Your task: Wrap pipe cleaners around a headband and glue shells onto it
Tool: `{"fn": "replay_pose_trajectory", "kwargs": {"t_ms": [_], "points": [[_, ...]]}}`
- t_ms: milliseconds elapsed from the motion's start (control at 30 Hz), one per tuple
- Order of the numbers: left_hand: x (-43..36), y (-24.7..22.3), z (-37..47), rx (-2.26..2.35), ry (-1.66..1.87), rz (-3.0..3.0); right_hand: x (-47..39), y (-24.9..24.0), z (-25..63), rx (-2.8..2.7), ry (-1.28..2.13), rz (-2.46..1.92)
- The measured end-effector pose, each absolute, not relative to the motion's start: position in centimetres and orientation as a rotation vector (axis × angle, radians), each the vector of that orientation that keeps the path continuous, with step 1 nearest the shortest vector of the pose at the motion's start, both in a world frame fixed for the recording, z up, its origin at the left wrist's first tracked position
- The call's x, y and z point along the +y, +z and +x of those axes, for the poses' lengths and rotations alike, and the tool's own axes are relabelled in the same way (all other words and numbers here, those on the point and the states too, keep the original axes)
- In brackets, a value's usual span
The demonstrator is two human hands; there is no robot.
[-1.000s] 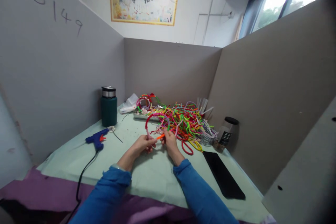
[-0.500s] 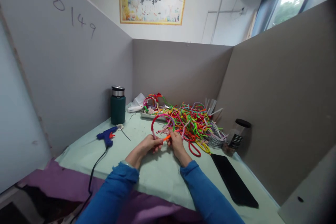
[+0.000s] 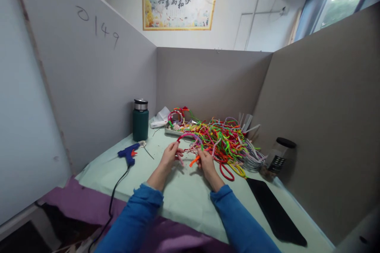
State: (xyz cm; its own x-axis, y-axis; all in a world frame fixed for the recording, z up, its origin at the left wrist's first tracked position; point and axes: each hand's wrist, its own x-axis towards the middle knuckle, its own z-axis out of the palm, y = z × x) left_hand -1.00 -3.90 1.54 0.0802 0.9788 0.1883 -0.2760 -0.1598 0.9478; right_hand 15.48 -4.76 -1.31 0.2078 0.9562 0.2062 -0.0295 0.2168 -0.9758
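Note:
A hoop wrapped in coloured pipe cleaners [image 3: 191,134] runs from red and pink through purple and green to orange, arching between my two hands. My left hand [image 3: 170,157] is closed on its red side, and a pale pink end sticks out below the fingers. On the other side, my right hand [image 3: 206,163] pinches the hoop near its green and orange part, with the orange end pointing down and left. The two ends are apart. Behind the hoop lies a tangled heap of coloured pipe cleaners [image 3: 222,136].
A blue glue gun [image 3: 128,154] with a black cord lies left, near a green bottle [image 3: 140,122]. At the back, a metal tray [image 3: 176,132] holds small pieces. To the right are yellow-handled scissors [image 3: 237,169], a black flat object [image 3: 276,211] and a clear jar [image 3: 277,158].
The hoop's ends, close together before, have come apart. My left hand has moved up onto the red side. The whole view has shifted slightly.

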Motion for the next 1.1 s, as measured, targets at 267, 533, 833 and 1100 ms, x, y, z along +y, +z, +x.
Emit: {"fn": "replay_pose_trajectory", "kwargs": {"t_ms": [267, 533, 833, 1100], "points": [[-3.6, 1.3, -1.6, 0.676, 1.279, 1.135, -4.7, -1.3, 15.7, -1.171, 0.764, -1.059], [-4.1, 2.0, -1.5, 0.735, 1.34, 1.168, -5.3, -1.2, 15.3, -1.393, 0.723, -1.105], [-3.8, 1.0, -1.6, 0.815, 1.125, 1.215, -5.3, -1.2, 15.1, -1.356, 0.834, -1.019], [-3.2, 0.6, -1.8, 0.918, 1.181, 1.113, -4.1, -1.2, 17.1, -0.97, 0.827, -1.133]]}}
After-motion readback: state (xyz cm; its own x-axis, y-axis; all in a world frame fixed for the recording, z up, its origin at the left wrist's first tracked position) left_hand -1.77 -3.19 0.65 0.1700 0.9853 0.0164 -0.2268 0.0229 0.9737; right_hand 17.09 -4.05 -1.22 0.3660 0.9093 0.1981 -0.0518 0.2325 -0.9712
